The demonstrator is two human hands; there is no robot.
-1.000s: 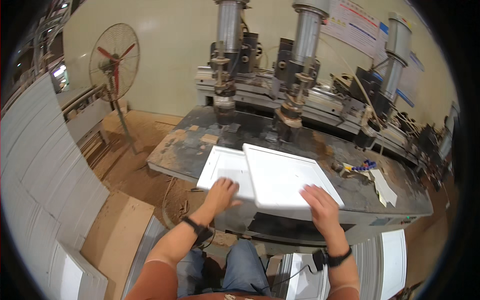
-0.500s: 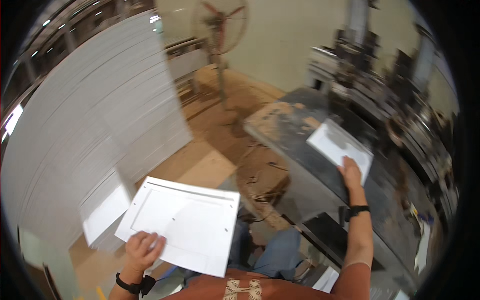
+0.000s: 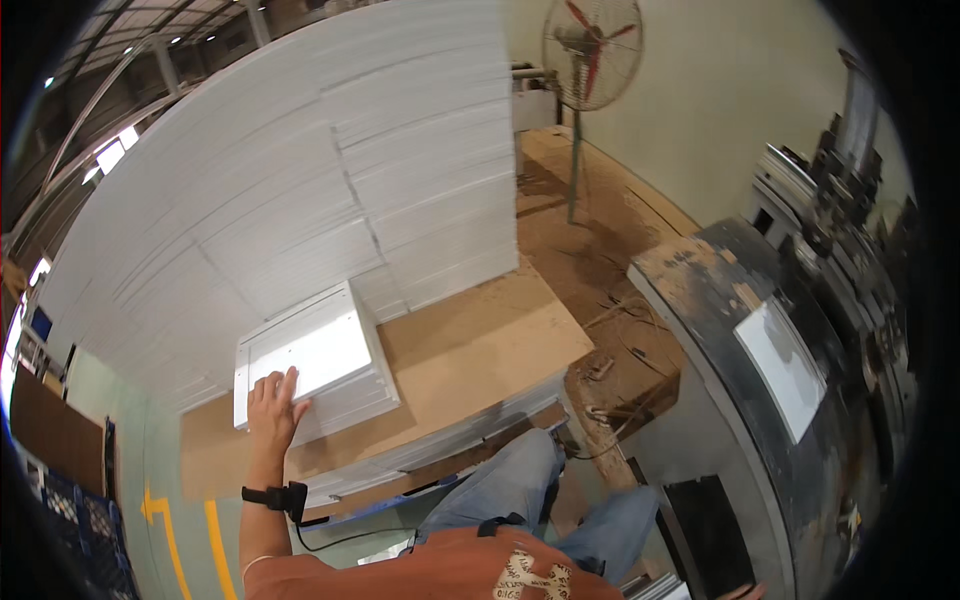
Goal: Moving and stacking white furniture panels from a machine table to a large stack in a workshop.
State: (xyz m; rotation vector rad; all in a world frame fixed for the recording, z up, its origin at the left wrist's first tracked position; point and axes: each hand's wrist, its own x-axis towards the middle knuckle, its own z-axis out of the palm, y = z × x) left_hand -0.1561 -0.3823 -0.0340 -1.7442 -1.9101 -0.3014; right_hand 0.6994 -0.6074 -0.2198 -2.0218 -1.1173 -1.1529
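Observation:
My left hand (image 3: 272, 405) rests on the near edge of a white panel (image 3: 318, 345), its fingers stretched out and lying on the surface. That panel, with a grooved border and small holes, tops a short stack of white panels (image 3: 350, 405). Only a sliver of my right hand (image 3: 745, 593) shows at the lower edge, beside the dark machine table; its fingers are cut off. A second white panel (image 3: 783, 368) lies alone on the dark machine table (image 3: 715, 300), apart from both hands.
Behind the short stack rises a tall wall of stacked white boards (image 3: 420, 160). Brown board (image 3: 490, 340) lies under the short stack. A pedestal fan (image 3: 590, 50) stands at the back. Machinery (image 3: 840, 220) lines the right, and a cable (image 3: 625, 430) crosses the dusty floor.
My left hand has brought the white panel leftward and down onto the short stack. The right hand has left the panel on the machine table and dropped to the lower edge. My view has swung left.

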